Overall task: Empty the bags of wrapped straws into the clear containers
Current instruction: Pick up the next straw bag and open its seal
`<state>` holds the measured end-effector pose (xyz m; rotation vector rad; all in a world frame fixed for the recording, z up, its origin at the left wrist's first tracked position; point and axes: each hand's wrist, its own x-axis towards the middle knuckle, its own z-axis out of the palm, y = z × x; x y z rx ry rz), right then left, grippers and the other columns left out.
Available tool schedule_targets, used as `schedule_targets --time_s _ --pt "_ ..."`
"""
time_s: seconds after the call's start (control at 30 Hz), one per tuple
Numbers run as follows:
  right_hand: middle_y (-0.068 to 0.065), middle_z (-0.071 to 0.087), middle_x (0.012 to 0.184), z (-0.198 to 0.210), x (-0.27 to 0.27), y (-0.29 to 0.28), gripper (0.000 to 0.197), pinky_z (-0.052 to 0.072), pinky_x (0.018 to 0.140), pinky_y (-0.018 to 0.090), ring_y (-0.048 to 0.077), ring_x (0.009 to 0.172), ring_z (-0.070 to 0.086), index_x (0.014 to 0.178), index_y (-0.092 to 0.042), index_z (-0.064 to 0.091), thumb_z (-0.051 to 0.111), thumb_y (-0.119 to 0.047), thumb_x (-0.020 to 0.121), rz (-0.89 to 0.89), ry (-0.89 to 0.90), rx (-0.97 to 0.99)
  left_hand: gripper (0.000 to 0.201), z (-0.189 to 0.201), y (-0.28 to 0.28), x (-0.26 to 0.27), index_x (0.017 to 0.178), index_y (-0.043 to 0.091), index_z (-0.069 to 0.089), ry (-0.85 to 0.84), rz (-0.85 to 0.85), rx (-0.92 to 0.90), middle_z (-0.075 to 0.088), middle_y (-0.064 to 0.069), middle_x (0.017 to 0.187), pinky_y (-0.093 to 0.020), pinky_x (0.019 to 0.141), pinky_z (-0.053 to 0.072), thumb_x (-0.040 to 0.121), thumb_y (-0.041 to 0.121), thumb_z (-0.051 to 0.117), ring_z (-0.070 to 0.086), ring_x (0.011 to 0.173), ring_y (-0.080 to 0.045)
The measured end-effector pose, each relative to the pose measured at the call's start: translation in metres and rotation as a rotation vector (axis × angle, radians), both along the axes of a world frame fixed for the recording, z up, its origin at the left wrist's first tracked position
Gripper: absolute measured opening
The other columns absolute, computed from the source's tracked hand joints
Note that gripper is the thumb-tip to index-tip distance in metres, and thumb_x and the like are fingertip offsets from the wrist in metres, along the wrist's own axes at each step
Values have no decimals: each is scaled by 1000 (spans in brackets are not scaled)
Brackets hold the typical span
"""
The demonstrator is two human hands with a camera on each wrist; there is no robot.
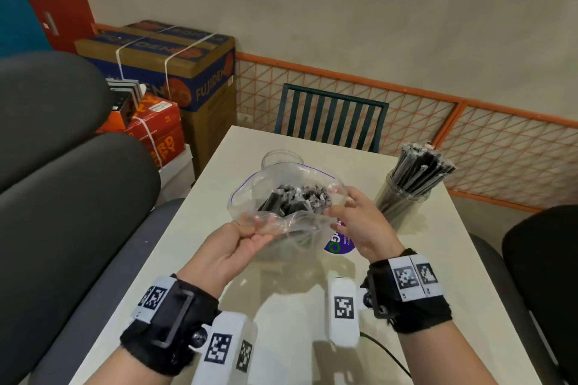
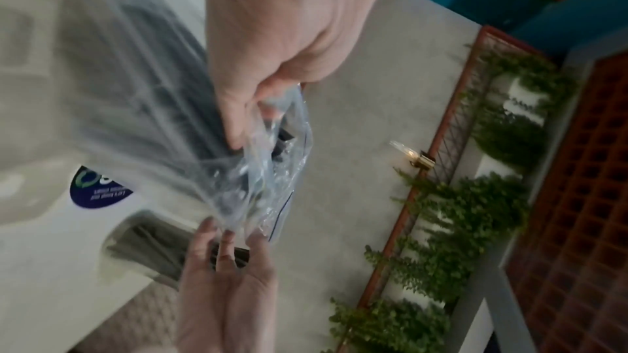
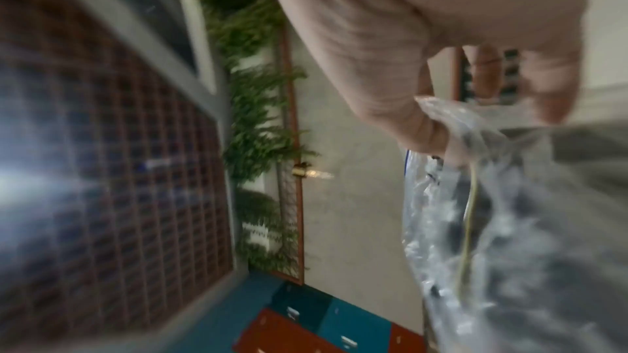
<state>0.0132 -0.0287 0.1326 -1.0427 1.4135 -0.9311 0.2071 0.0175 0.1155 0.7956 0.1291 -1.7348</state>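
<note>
A clear zip bag [image 1: 291, 197] of black wrapped straws [image 1: 297, 200] hangs above the white table [image 1: 444, 275], its mouth gaping open away from me. My left hand [image 1: 250, 230] pinches the bag's near edge. On the bag's right edge, my right hand [image 1: 342, 206] pinches the plastic between thumb and fingers. Behind the bag an empty clear container [image 1: 281, 157] stands. At the right, a second clear container [image 1: 403, 197] is packed with upright straws. The left wrist view shows the left hand [image 2: 251, 112] holding the bag [image 2: 268, 160]. The right wrist view shows the right hand [image 3: 438, 133] gripping the blurred bag [image 3: 509, 224].
A purple round sticker [image 1: 339, 244] lies on the table under the bag. A green slatted chair [image 1: 331, 116] stands at the far edge. Dark padded seats [image 1: 62, 197] line the left, a black chair [image 1: 544, 259] the right. Stacked cardboard boxes [image 1: 175, 72] sit at the back left.
</note>
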Motion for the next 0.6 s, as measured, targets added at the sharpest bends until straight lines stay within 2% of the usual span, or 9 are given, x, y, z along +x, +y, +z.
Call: schedule_targets --time_s 0.07,0.13,0.2,0.23,0.3,0.37,0.4,0.5,0.6 --pt "13 55 110 2 -3 4 26 52 55 30 22 74 57 112 -32 57 52 -16 92 58 158 25 41 -3 -1 -5 92 4 44 67 118 -3 40 -11 72 -61 104 22 86 -20 11 61 65 -31" --pt "12 56 91 2 0 8 26 55 59 36 21 60 56 120 -28 50 41 -16 99 95 48 92 45 -8 -1 -11 89 3 43 119 192 -34 37 -8 73 -63 100 30 73 -25 13 54 74 -31" --pt "16 60 90 3 5 12 27 59 65 44 28 64 65 120 -19 45 31 -6 100 92 -183 131 43 -15 -2 -16 87 2 44 152 225 -48 39 -9 79 -54 73 53 66 -24 17 44 74 -24" --pt "19 63 90 2 7 13 28 59 68 48 32 68 68 115 -14 45 28 1 99 75 -296 137 41 -20 -4 -17 90 0 45 163 222 -37 41 -10 82 -45 57 56 69 -22 17 40 69 -20" --pt "21 67 81 -4 11 12 28 58 69 50 32 66 70 100 -9 45 24 9 96 16 -495 161 39 -26 -4 -16 93 1 45 146 190 -33 43 -15 91 -36 45 54 66 -16 23 39 68 -21" --pt "19 66 77 -15 15 10 29 59 65 48 27 61 70 95 -10 46 24 8 97 -61 -625 197 33 -32 -1 -16 89 6 46 68 110 -46 48 -18 96 -40 52 57 62 -6 33 50 79 -29" --pt "21 67 80 -18 18 11 28 60 68 48 28 67 71 98 -8 48 25 7 97 -89 -658 219 25 -31 2 -18 87 7 46 23 67 -42 53 -21 97 -41 54 58 67 -1 35 56 86 -33" --pt "33 58 122 -22 27 15 36 44 97 59 42 115 57 123 6 50 41 1 88 -46 -742 257 14 -27 9 -24 86 10 49 -184 -25 -19 60 -20 96 -36 51 57 86 16 37 63 84 -33" --pt "29 61 113 -20 29 18 41 37 104 60 38 109 60 119 1 59 49 -10 81 77 -760 274 40 -27 10 -19 120 12 47 -432 -103 -17 62 -13 115 -37 53 56 89 36 47 66 87 -29"
